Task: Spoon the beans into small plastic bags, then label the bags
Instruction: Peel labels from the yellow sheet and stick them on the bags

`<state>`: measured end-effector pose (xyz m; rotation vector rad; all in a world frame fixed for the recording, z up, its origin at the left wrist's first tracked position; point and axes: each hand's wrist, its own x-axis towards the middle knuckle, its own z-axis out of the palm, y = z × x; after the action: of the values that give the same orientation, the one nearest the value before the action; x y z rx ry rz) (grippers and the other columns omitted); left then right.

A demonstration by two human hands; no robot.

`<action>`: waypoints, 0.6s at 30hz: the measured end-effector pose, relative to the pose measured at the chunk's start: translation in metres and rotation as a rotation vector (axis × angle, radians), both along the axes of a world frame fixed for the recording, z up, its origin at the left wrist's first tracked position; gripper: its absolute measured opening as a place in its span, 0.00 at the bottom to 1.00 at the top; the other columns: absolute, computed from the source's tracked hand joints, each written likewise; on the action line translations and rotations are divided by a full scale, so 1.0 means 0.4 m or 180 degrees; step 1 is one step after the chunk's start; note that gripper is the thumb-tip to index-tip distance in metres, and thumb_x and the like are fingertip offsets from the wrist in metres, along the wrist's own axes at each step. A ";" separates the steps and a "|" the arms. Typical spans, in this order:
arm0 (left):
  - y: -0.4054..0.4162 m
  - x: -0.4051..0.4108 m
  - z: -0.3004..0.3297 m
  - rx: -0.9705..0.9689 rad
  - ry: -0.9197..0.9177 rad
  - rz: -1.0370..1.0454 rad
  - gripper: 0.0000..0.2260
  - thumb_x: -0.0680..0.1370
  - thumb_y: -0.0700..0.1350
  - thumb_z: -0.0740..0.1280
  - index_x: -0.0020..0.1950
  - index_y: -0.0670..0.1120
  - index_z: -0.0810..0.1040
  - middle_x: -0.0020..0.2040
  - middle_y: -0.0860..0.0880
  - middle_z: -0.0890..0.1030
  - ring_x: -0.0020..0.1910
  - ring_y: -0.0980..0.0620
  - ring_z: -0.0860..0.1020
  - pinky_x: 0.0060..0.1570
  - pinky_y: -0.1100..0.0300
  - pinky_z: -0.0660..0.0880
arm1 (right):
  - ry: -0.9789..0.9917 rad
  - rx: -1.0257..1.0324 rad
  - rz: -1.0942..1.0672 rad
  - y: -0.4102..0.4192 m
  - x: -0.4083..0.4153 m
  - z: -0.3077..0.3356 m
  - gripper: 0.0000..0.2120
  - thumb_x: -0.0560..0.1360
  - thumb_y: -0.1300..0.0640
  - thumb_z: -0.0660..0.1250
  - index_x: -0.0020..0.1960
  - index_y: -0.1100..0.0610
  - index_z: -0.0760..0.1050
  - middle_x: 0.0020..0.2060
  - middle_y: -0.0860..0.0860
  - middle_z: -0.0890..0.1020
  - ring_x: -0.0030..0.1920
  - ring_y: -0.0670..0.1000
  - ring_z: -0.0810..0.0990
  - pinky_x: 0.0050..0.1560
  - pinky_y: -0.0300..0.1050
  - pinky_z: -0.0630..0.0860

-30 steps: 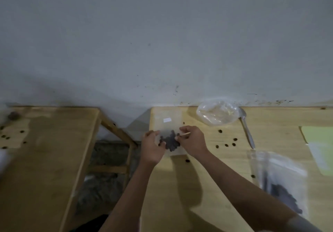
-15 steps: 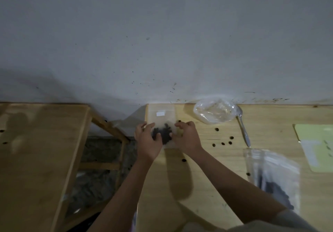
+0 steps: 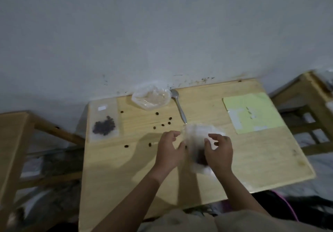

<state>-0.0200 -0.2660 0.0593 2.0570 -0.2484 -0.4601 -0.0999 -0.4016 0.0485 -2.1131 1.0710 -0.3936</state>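
A small clear bag [image 3: 104,121] with dark beans and a white label lies flat at the table's far left corner, away from both hands. At the middle of the table a second clear bag [image 3: 196,138] with dark beans stands between my hands. My left hand [image 3: 170,152] is at its left side with curled fingers. My right hand [image 3: 219,152] is at its right side, fingers curled over the plastic. The picture is blurred there, so I cannot tell how firm either grip is. A metal spoon [image 3: 179,108] lies behind the bag.
A crumpled clear plastic bag [image 3: 151,98] sits near the wall. Several loose beans [image 3: 163,124] are scattered on the wooden table [image 3: 261,159]. A pale green label sheet [image 3: 252,112] lies at the right. Another wooden table [image 3: 10,141] stands to the left.
Both hands let go of the labelled bag at the far left and moved right to the second bag of beans. The camera view swung right.
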 end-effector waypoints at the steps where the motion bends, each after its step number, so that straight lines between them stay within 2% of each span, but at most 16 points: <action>1: -0.031 -0.019 -0.008 0.0043 0.0053 -0.0053 0.13 0.73 0.44 0.70 0.57 0.48 0.76 0.55 0.51 0.75 0.50 0.58 0.74 0.43 0.69 0.68 | 0.0166 0.0024 -0.0110 -0.037 -0.026 -0.014 0.12 0.72 0.57 0.70 0.55 0.56 0.79 0.51 0.57 0.76 0.49 0.59 0.78 0.48 0.50 0.76; 4: -0.111 -0.061 -0.036 0.0324 0.0167 -0.0183 0.15 0.74 0.45 0.70 0.59 0.48 0.75 0.57 0.50 0.75 0.53 0.55 0.74 0.49 0.65 0.70 | 0.0697 0.0343 0.0014 -0.116 -0.066 -0.053 0.18 0.71 0.54 0.71 0.59 0.56 0.76 0.52 0.60 0.77 0.47 0.60 0.79 0.46 0.48 0.77; 9: -0.196 -0.087 -0.069 0.0745 0.0242 -0.0077 0.15 0.73 0.43 0.70 0.59 0.47 0.76 0.57 0.47 0.75 0.56 0.51 0.75 0.53 0.63 0.71 | 0.0606 0.0438 0.0566 -0.173 -0.068 -0.070 0.14 0.72 0.60 0.69 0.57 0.61 0.78 0.50 0.58 0.81 0.49 0.57 0.80 0.47 0.41 0.70; 12: -0.213 -0.080 -0.067 0.0500 0.0392 0.0342 0.13 0.72 0.40 0.71 0.55 0.50 0.77 0.56 0.48 0.76 0.54 0.52 0.76 0.52 0.61 0.75 | 0.0335 0.0445 0.0645 -0.196 -0.059 -0.068 0.12 0.71 0.62 0.69 0.55 0.60 0.79 0.50 0.57 0.80 0.50 0.56 0.79 0.50 0.42 0.72; 15: -0.231 -0.070 -0.037 0.0057 0.0453 0.0575 0.10 0.73 0.39 0.71 0.51 0.52 0.79 0.52 0.51 0.79 0.48 0.56 0.77 0.42 0.71 0.73 | -0.0124 0.0782 0.0690 -0.247 -0.050 -0.056 0.09 0.71 0.64 0.70 0.50 0.56 0.80 0.47 0.52 0.81 0.44 0.51 0.80 0.45 0.38 0.75; 18: -0.266 -0.064 0.002 -0.0311 0.0213 0.0532 0.10 0.73 0.37 0.71 0.47 0.52 0.80 0.47 0.52 0.81 0.44 0.56 0.77 0.41 0.72 0.72 | -0.0414 0.1159 0.0805 -0.309 -0.036 -0.030 0.10 0.70 0.64 0.72 0.48 0.53 0.79 0.46 0.48 0.82 0.40 0.49 0.79 0.42 0.37 0.76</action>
<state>-0.0455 -0.3722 0.0602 1.9445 -0.0569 -0.4049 -0.1144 -0.5254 0.0367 -1.8388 0.7259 -0.1926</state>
